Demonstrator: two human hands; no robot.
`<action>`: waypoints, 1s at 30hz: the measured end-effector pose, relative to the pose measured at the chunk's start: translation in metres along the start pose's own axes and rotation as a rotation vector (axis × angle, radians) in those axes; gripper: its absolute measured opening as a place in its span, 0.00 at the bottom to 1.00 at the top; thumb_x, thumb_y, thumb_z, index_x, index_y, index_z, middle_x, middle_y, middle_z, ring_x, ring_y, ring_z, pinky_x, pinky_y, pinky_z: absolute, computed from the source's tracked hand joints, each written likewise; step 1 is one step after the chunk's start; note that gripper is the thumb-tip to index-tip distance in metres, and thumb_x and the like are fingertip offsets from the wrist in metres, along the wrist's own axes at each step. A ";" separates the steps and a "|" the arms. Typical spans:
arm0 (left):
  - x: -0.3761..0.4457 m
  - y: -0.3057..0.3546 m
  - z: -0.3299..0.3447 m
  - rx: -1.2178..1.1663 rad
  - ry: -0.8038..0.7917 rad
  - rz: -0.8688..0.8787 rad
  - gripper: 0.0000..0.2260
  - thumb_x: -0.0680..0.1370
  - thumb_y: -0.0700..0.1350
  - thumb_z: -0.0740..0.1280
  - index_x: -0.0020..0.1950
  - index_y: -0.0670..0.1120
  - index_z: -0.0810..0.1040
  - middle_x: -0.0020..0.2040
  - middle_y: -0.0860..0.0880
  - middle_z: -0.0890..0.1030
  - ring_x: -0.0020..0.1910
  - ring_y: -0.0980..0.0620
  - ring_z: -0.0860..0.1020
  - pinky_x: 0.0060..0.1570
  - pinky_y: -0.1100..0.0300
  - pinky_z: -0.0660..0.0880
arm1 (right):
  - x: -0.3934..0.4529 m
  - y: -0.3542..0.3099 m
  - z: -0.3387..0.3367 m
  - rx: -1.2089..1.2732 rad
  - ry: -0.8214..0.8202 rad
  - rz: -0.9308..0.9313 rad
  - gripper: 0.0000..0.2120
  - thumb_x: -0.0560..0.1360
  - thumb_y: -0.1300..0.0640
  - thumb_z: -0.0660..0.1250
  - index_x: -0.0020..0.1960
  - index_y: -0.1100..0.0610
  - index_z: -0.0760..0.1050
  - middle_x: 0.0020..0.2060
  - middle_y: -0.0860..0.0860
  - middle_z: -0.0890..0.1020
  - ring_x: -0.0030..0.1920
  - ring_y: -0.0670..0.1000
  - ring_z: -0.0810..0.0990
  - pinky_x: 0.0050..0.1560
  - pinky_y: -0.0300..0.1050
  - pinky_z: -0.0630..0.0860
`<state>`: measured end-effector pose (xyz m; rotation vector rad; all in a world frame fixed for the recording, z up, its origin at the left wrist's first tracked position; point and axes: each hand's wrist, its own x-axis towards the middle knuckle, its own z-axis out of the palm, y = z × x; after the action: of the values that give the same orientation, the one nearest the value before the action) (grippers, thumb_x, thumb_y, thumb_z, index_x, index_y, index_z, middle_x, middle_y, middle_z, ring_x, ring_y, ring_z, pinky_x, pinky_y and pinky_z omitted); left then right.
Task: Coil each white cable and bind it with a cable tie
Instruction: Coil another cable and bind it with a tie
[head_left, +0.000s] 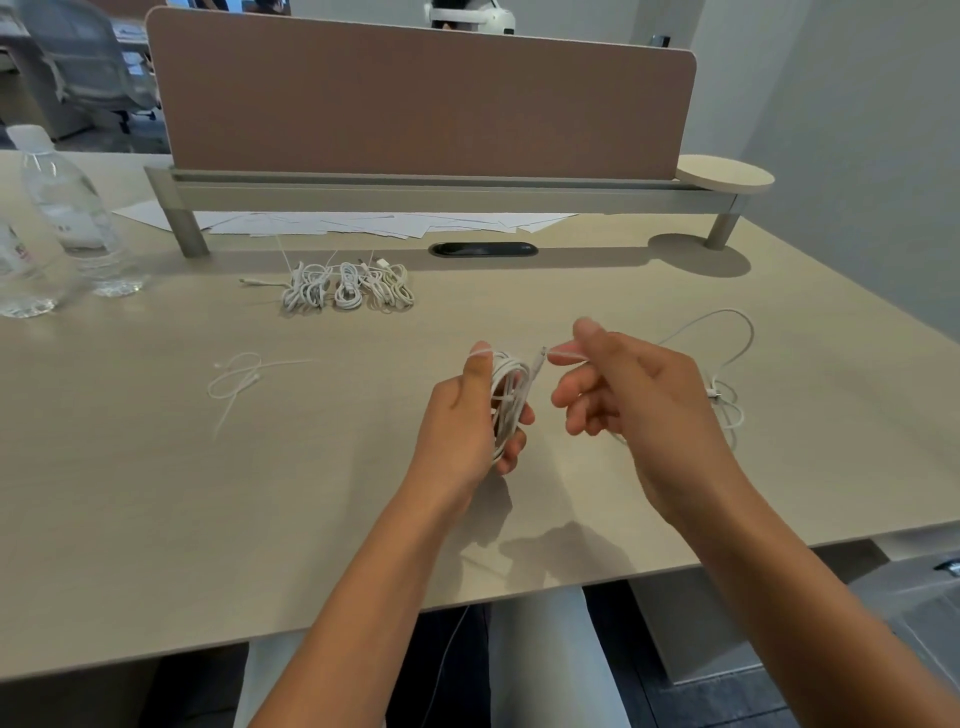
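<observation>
Above the pale wood-grain worktop (156, 493), the left hand (467, 415) has its fingers curled around a coiled white cable (506, 400), and the right hand (623, 389) pinches a thin cable tie (563, 353).

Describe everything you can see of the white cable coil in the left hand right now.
The white cable coil is a thin, smooth, plastic-looking cord wound into several elongated loops, standing roughly upright above the desk. The left hand grips it, thumb pressed along the top, fingers curled round the far side. One free end with a small connector sticks up beside the loops. The right hand pinches a thin white strand near that end; whether it is the cable's tail or a tie is unclear. No tie visibly binds it yet.
</observation>
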<state>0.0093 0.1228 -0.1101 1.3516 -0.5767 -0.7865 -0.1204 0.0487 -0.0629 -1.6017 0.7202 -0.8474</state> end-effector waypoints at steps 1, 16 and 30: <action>0.000 0.000 -0.001 0.043 0.013 0.018 0.30 0.87 0.58 0.51 0.52 0.35 0.81 0.35 0.42 0.81 0.29 0.45 0.73 0.30 0.55 0.68 | 0.001 -0.001 -0.001 0.058 0.005 0.022 0.17 0.80 0.43 0.68 0.47 0.55 0.86 0.34 0.55 0.84 0.32 0.52 0.78 0.37 0.45 0.73; 0.007 0.007 -0.014 -0.205 -0.233 -0.228 0.31 0.87 0.60 0.54 0.63 0.32 0.78 0.34 0.43 0.72 0.25 0.51 0.64 0.25 0.64 0.58 | 0.010 0.031 -0.007 -0.493 -0.190 -0.091 0.12 0.78 0.49 0.73 0.39 0.52 0.84 0.26 0.46 0.70 0.28 0.44 0.65 0.30 0.34 0.62; 0.006 0.009 -0.025 -0.084 -0.424 -0.369 0.23 0.86 0.61 0.54 0.47 0.45 0.77 0.34 0.44 0.71 0.24 0.52 0.62 0.24 0.65 0.57 | 0.033 0.044 -0.016 -0.665 -0.305 -0.247 0.12 0.76 0.42 0.72 0.44 0.50 0.84 0.32 0.47 0.81 0.33 0.48 0.76 0.35 0.37 0.70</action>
<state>0.0338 0.1339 -0.1052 1.2338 -0.6219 -1.4036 -0.1159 0.0049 -0.1000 -2.3926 0.6217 -0.5323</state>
